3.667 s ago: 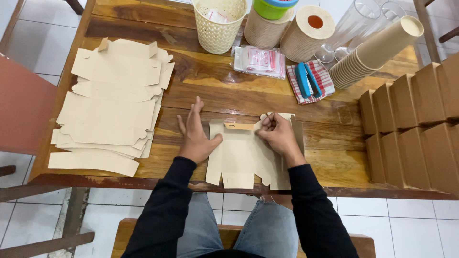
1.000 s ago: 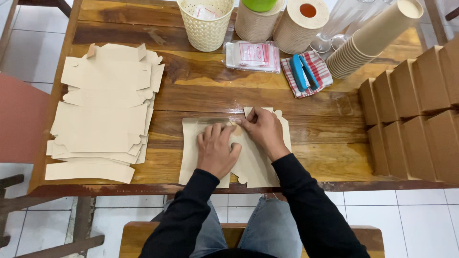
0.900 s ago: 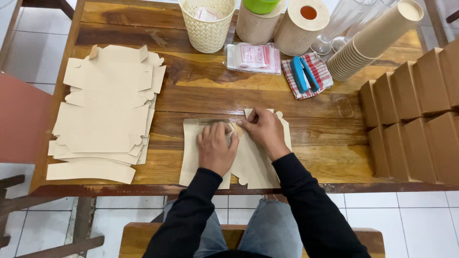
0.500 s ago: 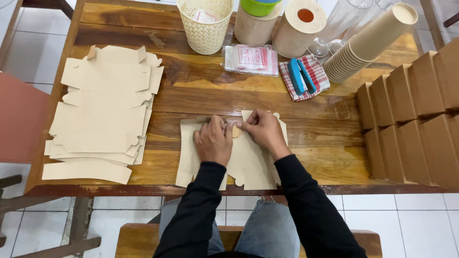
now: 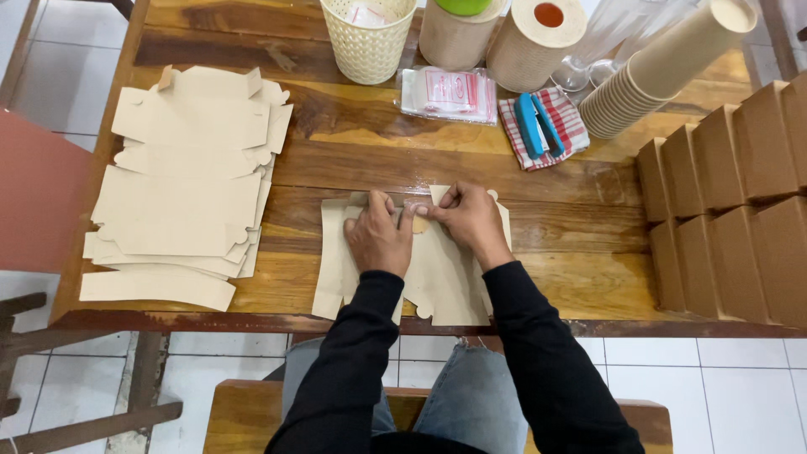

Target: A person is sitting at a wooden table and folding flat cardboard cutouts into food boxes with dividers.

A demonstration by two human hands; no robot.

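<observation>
Wooden table (image 5: 353,160): both hands (left (image 5: 377,240), right (image 5: 469,222)) press flat cardboard blank (image 5: 445,286)

Both arms were stretched forward toward twelve o'clock, covered in long black sleeves. The left hand (image 5: 377,239) was laid palm down, with its fingers pointed to one o'clock. The right hand (image 5: 467,220) was bent, its fingers pointed to nine o'clock. The fingertips of both hands were brought close together and pinched.
</observation>
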